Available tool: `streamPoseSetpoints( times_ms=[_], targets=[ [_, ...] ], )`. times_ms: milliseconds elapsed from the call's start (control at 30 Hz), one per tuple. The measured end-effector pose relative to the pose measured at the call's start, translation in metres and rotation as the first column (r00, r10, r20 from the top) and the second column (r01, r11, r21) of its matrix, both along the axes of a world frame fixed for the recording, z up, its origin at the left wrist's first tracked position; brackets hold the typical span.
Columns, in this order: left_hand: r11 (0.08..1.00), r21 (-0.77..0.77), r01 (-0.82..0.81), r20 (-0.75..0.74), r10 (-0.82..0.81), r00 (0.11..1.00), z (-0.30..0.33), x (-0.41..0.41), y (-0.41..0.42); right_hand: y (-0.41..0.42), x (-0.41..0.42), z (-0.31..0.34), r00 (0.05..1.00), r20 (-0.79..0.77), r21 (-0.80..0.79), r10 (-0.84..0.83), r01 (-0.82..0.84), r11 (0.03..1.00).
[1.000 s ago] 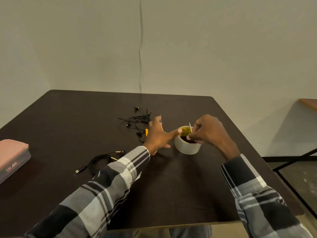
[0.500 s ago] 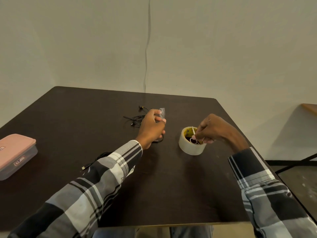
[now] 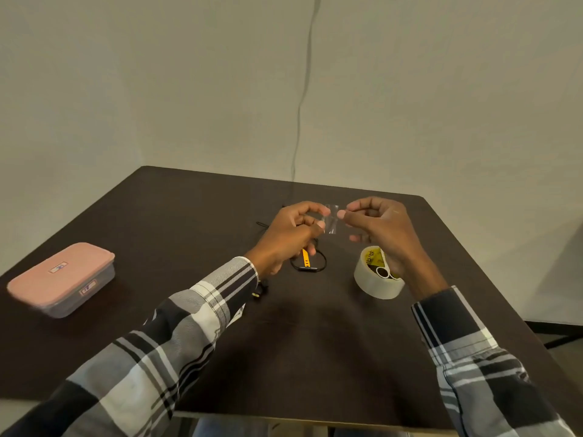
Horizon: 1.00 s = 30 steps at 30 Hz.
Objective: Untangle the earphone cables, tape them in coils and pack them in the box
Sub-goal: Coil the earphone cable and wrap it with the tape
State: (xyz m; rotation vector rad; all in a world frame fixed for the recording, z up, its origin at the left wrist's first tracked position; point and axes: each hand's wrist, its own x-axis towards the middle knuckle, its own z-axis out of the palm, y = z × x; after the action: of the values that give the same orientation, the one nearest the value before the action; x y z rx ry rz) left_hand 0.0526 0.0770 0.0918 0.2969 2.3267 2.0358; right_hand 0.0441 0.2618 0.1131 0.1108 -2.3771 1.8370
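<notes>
- A clear tape strip [image 3: 331,219] is pinched by the left hand [image 3: 288,234] and right hand [image 3: 378,228] at opposite edges.
- Being light, limp and sticky, it is probably best held by its edges.

You have one view only, a wide-angle camera worn on your head, looking forward and down across the table [image 3: 315,357]. Its near edge runs along the bottom of the frame at 6 o'clock; the far edge meets the wall [image 3: 157,89] toward 12. The camera sits close: your sleeves enter from 7 and 5 o'clock and fill the lower corners, and both hands meet near the centre, a little toward 12. The wall takes up the upper half of the frame. The box [image 3: 61,279] lies at 9 o'clock. With no second view, nothing is shared.
</notes>
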Motion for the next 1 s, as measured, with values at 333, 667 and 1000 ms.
streamPoseSetpoints(
  times_ms=[333,667,1000],
  targets=[
    [0.999,-0.038,-0.033,-0.043,0.032,0.999,0.006,0.011,-0.026,-0.033,-0.002,0.005,0.999,-0.015,-0.032,0.03,-0.03,0.999],
    [0.992,-0.108,-0.066,-0.044,0.061,0.997,-0.002,0.003,-0.043,-0.05,0.002,0.013,0.996,-0.046,-0.04,0.076,-0.077,0.996],
    [0.842,-0.506,-0.189,-0.075,0.176,0.982,-0.028,0.001,-0.124,-0.057,0.018,0.008,0.982,0.0,-0.189,0.191,-0.188,0.964]
  ],
)
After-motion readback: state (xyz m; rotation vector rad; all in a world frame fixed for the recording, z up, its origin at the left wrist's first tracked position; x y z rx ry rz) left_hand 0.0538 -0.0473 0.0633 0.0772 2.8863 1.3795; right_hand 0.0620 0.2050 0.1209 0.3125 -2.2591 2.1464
